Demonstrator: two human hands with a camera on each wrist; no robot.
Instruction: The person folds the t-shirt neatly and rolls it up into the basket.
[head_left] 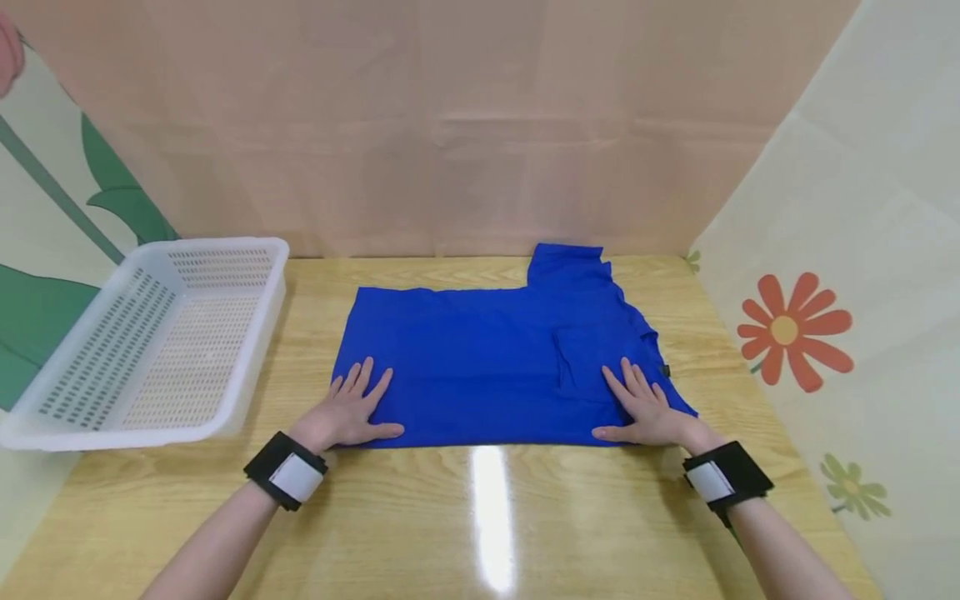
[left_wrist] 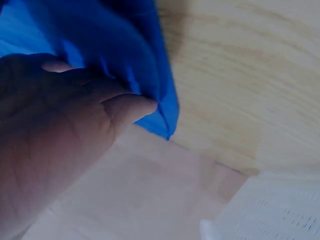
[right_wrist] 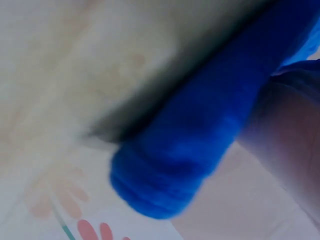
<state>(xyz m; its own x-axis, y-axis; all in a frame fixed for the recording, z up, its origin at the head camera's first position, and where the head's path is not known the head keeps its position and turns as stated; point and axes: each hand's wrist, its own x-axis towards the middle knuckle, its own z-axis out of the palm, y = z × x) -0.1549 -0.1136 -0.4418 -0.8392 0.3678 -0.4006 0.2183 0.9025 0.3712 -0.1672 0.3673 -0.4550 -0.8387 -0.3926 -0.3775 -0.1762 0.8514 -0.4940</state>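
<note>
A blue short-sleeved shirt (head_left: 465, 333) lies folded lengthwise on the wooden table, its sleeve at the far right and a chest pocket (head_left: 581, 362) on top. My left hand (head_left: 348, 417) rests with fingers spread on its near-left corner. In the left wrist view, the left thumb (left_wrist: 135, 107) overlaps the blue cloth (left_wrist: 167, 105) near a corner. At the shirt's near-right end, beside the pocket, my right hand (head_left: 645, 412) lies with fingers spread. A blurred, rounded fold of blue cloth (right_wrist: 175, 150) covers the right fingers in the right wrist view.
A white perforated plastic basket (head_left: 255, 358) stands at the table's left side. Behind the table (head_left: 405, 517) hangs a plain pinkish cloth (head_left: 450, 150), and a flower-printed sheet (head_left: 885, 250) borders the right side. Both wrists wear black bands.
</note>
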